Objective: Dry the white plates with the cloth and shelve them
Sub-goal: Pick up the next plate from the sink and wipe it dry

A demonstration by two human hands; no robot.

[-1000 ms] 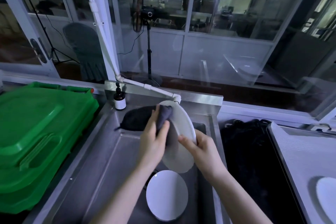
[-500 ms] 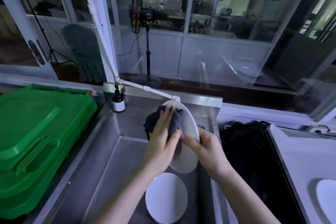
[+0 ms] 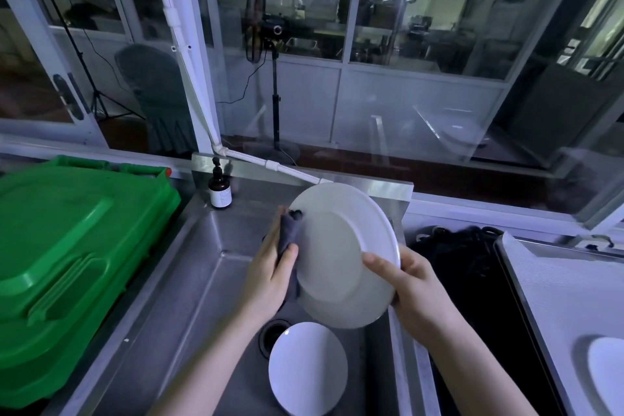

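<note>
Right hand [image 3: 415,284] pinches the plate [image 3: 341,253] by its rim, left hand [image 3: 270,273] grips the cloth [image 3: 288,230]; one slip could drop it onto the plate below [image 3: 307,368]

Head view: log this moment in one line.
left hand: grey cloth at held white plate, left rim | right hand: grips same plate, right edge | second white plate: in sink | phase: drying

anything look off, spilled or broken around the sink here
Nothing stands out. The right hand holds a white plate tilted over the sink while the left hand grips the cloth at its edge; a second plate lies intact by the drain.
</note>
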